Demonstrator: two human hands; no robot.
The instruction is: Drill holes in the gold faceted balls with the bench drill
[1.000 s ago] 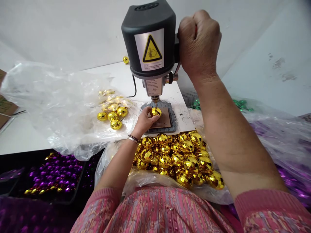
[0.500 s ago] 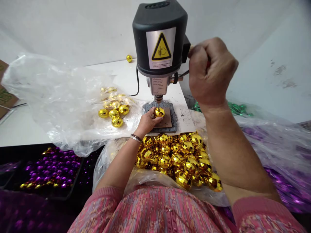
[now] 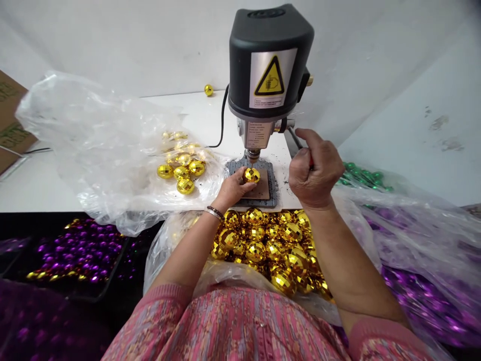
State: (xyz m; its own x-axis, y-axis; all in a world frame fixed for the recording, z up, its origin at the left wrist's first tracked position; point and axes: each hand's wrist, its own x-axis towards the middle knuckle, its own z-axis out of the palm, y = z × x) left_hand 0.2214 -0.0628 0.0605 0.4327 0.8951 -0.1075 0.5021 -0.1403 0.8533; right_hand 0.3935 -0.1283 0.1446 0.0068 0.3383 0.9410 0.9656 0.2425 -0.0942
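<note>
My left hand (image 3: pixel 234 188) grips a shiny gold faceted ball (image 3: pixel 251 175), thumb and fingers around its left side. The ball rests on a brown board (image 3: pixel 262 189) on the grey base (image 3: pixel 271 199) of a small drill press (image 3: pixel 268 60). Right above the ball stands the drill chuck (image 3: pixel 253 154), its thin bit pointing down at the ball's top; whether it has entered the ball I cannot tell. My right hand (image 3: pixel 317 168) is closed around the press's feed lever (image 3: pixel 295 137), whose red grip shows between the fingers.
An open plastic bag of gold balls (image 3: pixel 274 248) lies before my body. Several more gold balls (image 3: pixel 182 173) sit in clear plastic (image 3: pixel 108 150) on the white table (image 3: pixel 41 185). One ball (image 3: pixel 208 90) lies near the wall. Purple balls (image 3: pixel 80 250) and green balls (image 3: pixel 366 175) are at the sides.
My right hand has come down and inward with the lever, from beside the motor housing to near table height. The left hand still holds the ball under the chuck. The view has shifted slightly.
</note>
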